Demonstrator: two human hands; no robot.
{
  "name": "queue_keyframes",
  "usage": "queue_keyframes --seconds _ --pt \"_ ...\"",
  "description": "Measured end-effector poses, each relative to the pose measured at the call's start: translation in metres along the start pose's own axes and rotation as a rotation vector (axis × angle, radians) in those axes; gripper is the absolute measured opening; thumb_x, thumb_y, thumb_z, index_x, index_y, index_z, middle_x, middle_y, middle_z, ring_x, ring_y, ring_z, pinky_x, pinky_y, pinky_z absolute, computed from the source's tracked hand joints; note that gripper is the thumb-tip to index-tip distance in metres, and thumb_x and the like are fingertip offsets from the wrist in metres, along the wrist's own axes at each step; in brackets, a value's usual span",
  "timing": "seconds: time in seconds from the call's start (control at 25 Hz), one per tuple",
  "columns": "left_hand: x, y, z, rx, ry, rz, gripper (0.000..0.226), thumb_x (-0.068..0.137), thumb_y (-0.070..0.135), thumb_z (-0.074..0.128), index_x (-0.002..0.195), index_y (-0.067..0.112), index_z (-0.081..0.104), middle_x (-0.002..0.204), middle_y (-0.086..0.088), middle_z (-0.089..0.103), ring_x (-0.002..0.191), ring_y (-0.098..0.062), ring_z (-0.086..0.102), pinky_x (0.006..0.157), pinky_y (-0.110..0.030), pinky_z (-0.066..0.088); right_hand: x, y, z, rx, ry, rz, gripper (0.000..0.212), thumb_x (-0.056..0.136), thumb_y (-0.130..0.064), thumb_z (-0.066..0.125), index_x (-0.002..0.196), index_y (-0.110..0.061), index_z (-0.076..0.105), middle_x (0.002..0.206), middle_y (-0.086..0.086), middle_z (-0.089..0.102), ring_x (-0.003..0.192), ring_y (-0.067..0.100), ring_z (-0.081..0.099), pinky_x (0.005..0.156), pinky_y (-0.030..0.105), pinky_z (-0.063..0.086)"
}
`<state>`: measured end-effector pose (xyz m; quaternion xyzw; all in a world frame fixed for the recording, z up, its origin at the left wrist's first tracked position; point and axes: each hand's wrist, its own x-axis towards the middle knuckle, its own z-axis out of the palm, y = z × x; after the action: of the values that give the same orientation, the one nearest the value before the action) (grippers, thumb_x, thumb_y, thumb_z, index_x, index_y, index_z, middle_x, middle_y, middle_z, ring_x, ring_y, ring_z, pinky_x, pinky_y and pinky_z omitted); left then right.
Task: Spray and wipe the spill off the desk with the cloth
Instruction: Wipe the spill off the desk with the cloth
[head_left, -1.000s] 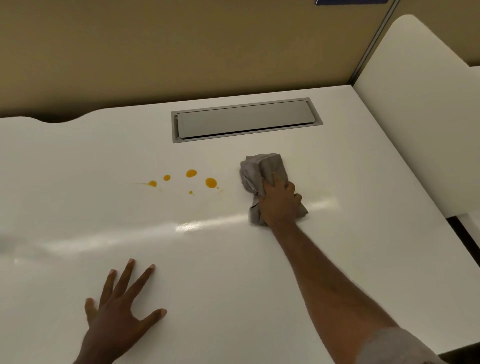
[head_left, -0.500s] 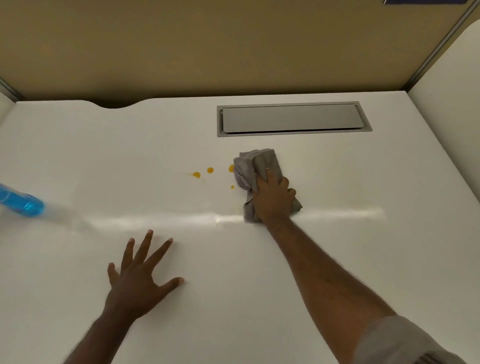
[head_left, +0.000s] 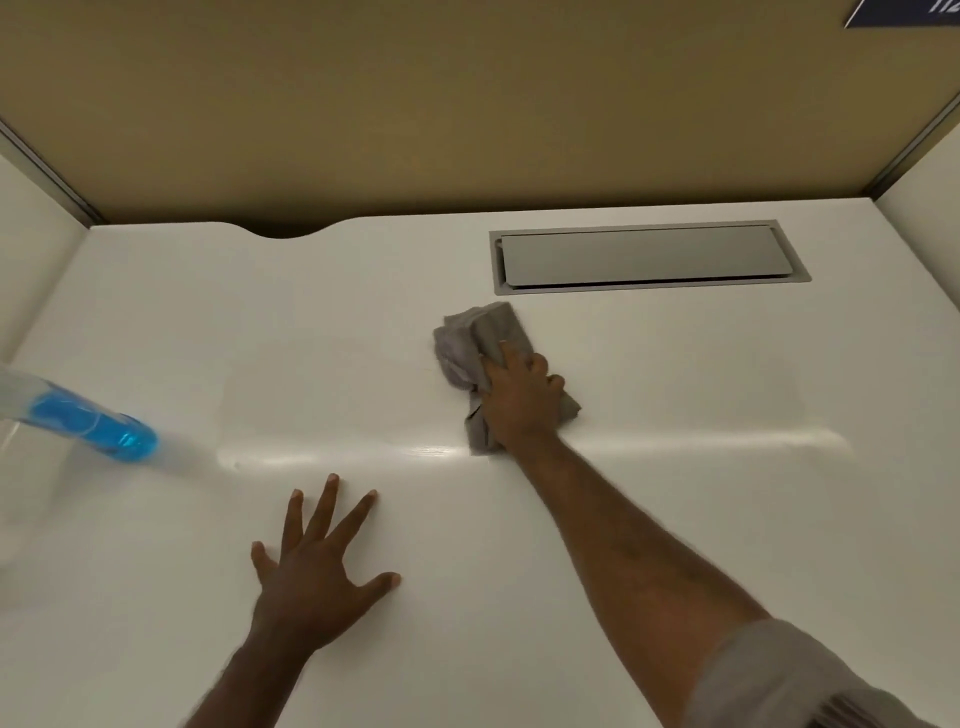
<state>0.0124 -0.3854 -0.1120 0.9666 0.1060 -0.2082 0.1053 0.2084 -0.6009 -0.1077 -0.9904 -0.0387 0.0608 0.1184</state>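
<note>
Cloth: crumpled grey fabric cloth (head_left: 480, 345) lay on the white glossy desk (head_left: 675, 395), near the grey metal hatch (head_left: 647, 255).
Right hand (head_left: 522, 400): fingers clenched on cloth.
Left hand (head_left: 311, 577): fingers splayed flat, grasping nothing.
Bottle: blue-liquid plastic spray bottle (head_left: 88, 423) at left edge.

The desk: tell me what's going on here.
A person is wiping a white desk. The right hand presses a crumpled grey cloth onto the surface just in front of the grey hatch set into the desktop. The left hand lies flat with fingers spread, bracing on the desk. A bottle of blue liquid shows at the left edge, untouched. No spill is visible on the bare surface; whether any remains under the cloth cannot be told.
</note>
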Motion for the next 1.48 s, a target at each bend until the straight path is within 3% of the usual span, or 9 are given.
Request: queue_keyframes --seconds 0.12,0.4,0.68,0.8,1.0,1.08,1.28,1.36,1.48 --pt "0.002 -0.01 -0.002 -0.018 -0.017 0.011 0.099 0.066 0.084 0.051 0.134 0.066 -0.019 0.153 0.021 -0.032 0.147 -0.02 -0.026 0.112 -0.068 0.008 -0.036 -0.003 0.016 -0.021 -0.047 -0.207 0.048 0.089 -0.042 0.051 0.136 -0.042 0.043 0.154 -0.009 0.031 0.13 0.031 0.034 0.095 0.045 0.03" --pt "-0.001 -0.017 0.003 -0.062 -0.01 0.041 0.096 0.069 0.082 0.047 0.133 0.066 -0.024 0.152 0.021 -0.036 0.145 -0.018 -0.029 0.113 -0.068 0.003 0.014 -0.034 0.005 0.021 0.059 0.214 0.042 0.094 -0.036 0.048 0.135 -0.034 0.043 0.149 0.0 0.036 0.121 0.036 0.038 0.092 0.048 0.034" --pt "0.001 -0.02 0.007 -0.084 -0.004 0.055 0.096 0.069 0.084 0.044 0.132 0.065 -0.026 0.151 0.02 -0.037 0.142 -0.017 -0.033 0.111 -0.07 -0.001 -0.056 -0.068 0.035 -0.007 -0.097 -0.296 0.049 0.091 -0.042 0.048 0.138 -0.045 0.038 0.156 -0.01 0.026 0.135 0.032 0.028 0.1 0.047 0.028" --pt "0.001 -0.021 0.006 -0.097 -0.012 0.067 0.096 0.069 0.083 0.046 0.133 0.065 -0.024 0.153 0.019 -0.035 0.145 -0.02 -0.03 0.111 -0.071 0.001 -0.074 -0.008 0.021 -0.085 -0.03 -0.157 0.049 0.089 -0.039 0.05 0.137 -0.046 0.04 0.155 -0.013 0.029 0.132 0.028 0.034 0.095 0.043 0.033" --pt "-0.002 -0.019 0.001 -0.124 -0.028 0.065 0.096 0.071 0.079 0.051 0.139 0.063 -0.015 0.155 0.02 -0.031 0.147 -0.021 -0.026 0.11 -0.071 0.002 -0.042 0.051 -0.009 -0.057 0.094 0.419 0.055 0.093 -0.039 0.051 0.144 -0.032 0.033 0.152 0.002 0.035 0.124 0.036 0.04 0.093 0.048 0.037" --pt "-0.002 -0.018 -0.001 -0.122 -0.036 0.065 0.097 0.071 0.079 0.052 0.138 0.062 -0.015 0.153 0.021 -0.032 0.148 -0.021 -0.024 0.11 -0.071 0.003 -0.051 0.027 -0.003 -0.055 0.106 0.355 0.053 0.093 -0.039 0.05 0.143 -0.031 0.035 0.152 0.003 0.034 0.123 0.037 0.039 0.092 0.047 0.036" --pt "0.0 -0.02 0.002 -0.107 -0.019 0.056 0.097 0.067 0.084 0.052 0.14 0.063 -0.009 0.16 0.018 -0.021 0.15 -0.022 -0.015 0.109 -0.071 0.011 -0.139 -0.003 0.015 -0.024 0.011 -0.179 0.047 0.079 -0.037 0.06 0.127 -0.037 0.056 0.144 -0.002 0.049 0.118 0.038 0.052 0.085 0.048 0.045" --pt "0.001 -0.02 0.002 -0.106 -0.014 0.051 0.098 0.065 0.085 0.053 0.14 0.064 -0.006 0.162 0.016 -0.015 0.15 -0.022 -0.011 0.108 -0.07 0.013 -0.149 0.033 0.004 -0.06 0.044 -0.154 0.047 0.078 -0.036 0.061 0.125 -0.038 0.058 0.143 -0.004 0.051 0.116 0.036 0.054 0.082 0.045 0.047" --pt "0.002 -0.017 -0.001 -0.098 -0.018 0.043 0.098 0.064 0.084 0.056 0.141 0.064 -0.001 0.163 0.015 -0.011 0.151 -0.022 -0.008 0.108 -0.069 0.015 -0.146 0.097 -0.014 -0.077 0.028 0.178 0.049 0.091 -0.038 0.048 0.139 -0.044 0.039 0.156 -0.011 0.027 0.132 0.028 0.036 0.095 0.041 0.036"
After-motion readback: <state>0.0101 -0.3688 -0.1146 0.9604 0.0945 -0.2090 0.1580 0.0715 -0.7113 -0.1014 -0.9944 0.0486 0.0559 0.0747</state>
